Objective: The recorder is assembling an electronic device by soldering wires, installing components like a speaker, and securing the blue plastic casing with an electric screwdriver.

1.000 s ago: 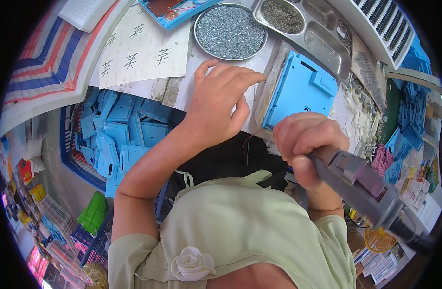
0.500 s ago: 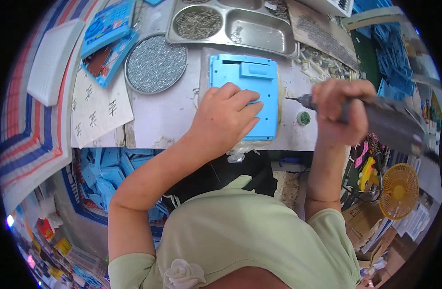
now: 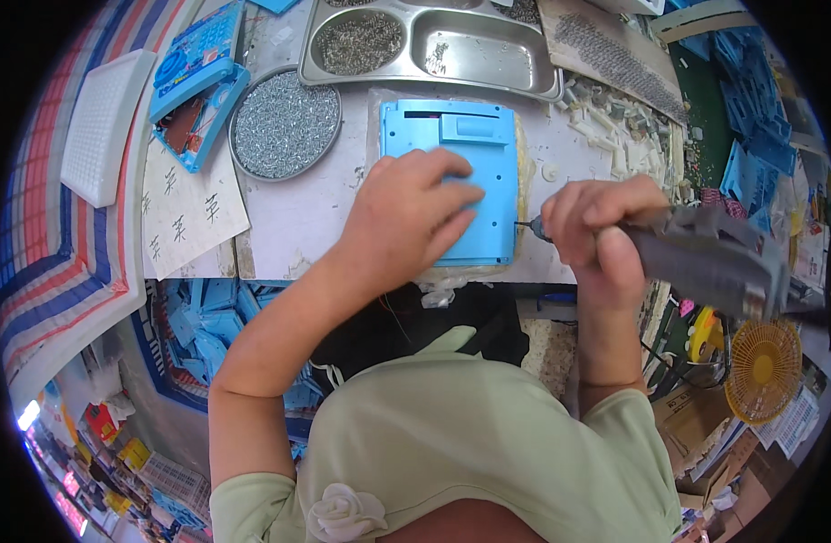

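While the left hand (image 3: 413, 210) lies flat with its fingers spread over the lower left part of the blue plastic panel (image 3: 474, 154), the panel itself sits at the upper centre of the frame on a worn white table (image 3: 298, 217), its upper half showing clear above the knuckles and its right edge running down just left of the other hand. The right hand (image 3: 596, 237), at centre right, is wrapped tight around a grey electric screwdriver (image 3: 705, 258), fingers pressed together on its barrel. The tool's thin dark bit points left and meets the panel's right edge near its lower corner; whether the tip sits in a screw cannot be told.

Above the panel, at the top of the frame, a steel tray with compartments (image 3: 488, 77) holds small heaps of screws. To the upper left of the panel a round dish of silvery screws (image 3: 284, 125) stands just beside the tray. Further left lie a sheet of paper with handwritten marks (image 3: 191, 213), a blue calculator (image 3: 196, 54) and a white studded block (image 3: 106, 127). Below the table's edge, at lower left, a pile of blue plastic parts (image 3: 212, 312) fills a bin. A yellow fan (image 3: 761, 371) stands at lower right.
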Tool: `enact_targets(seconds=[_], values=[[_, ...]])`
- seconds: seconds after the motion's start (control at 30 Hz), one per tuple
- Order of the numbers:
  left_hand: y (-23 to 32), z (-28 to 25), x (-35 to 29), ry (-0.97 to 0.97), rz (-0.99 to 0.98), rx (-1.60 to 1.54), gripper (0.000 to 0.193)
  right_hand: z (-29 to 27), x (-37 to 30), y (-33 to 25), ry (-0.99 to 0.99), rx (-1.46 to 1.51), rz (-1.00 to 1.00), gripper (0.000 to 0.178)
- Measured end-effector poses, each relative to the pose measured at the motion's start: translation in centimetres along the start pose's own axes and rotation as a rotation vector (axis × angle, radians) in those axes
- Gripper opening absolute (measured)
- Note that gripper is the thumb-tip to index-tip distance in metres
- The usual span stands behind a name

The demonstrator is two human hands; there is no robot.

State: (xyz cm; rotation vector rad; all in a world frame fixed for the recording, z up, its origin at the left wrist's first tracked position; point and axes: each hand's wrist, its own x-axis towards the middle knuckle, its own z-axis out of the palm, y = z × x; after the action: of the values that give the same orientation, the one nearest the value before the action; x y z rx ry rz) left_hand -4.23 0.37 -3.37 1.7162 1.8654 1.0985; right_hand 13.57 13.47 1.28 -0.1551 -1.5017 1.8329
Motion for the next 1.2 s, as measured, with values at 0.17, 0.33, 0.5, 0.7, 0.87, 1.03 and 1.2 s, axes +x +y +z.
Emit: enact_targets(seconds=[0.17,0.33,0.5,0.7,0.87,1.03,1.2], values=[[-1.6,-1.8,4.4,0.267,0.133,0.417,0.036,-0.1,1.3,-1.4,-0.046,-0.076,-0.092,0.027],[-0.8,-6.2,0.2,0.279,0.162,0.271,0.035,-0.8,3.2,-5.0,-0.182,-0.078,-0.25,0.026],[-2.3,-14.8,-22.0,0.625,-0.495,0.363,0.032,-1.4,5.1,-4.8,-0.195,-0.022,-0.203,0.026],[-2.8,-16.1,-30.9,0.675,-0.74,0.833,0.033,-0.6,7.5,-2.7,-0.22,0.025,-0.123,0.026],[-9.6,-18.3,-13.4,0.647,-0.279,0.745,0.044,-0.5,8.4,-2.4,-0.151,0.017,-0.081,0.037],[-17.5,-22.7,-2.8,0.427,-0.071,0.962,0.041,-1.8,7.6,-3.7,-0.009,-0.215,-0.07,0.054],[-17.3,-28.6,0.5,0.565,-0.22,0.846,0.028,-0.8,5.4,-5.3,0.328,-0.802,-0.413,0.066]])
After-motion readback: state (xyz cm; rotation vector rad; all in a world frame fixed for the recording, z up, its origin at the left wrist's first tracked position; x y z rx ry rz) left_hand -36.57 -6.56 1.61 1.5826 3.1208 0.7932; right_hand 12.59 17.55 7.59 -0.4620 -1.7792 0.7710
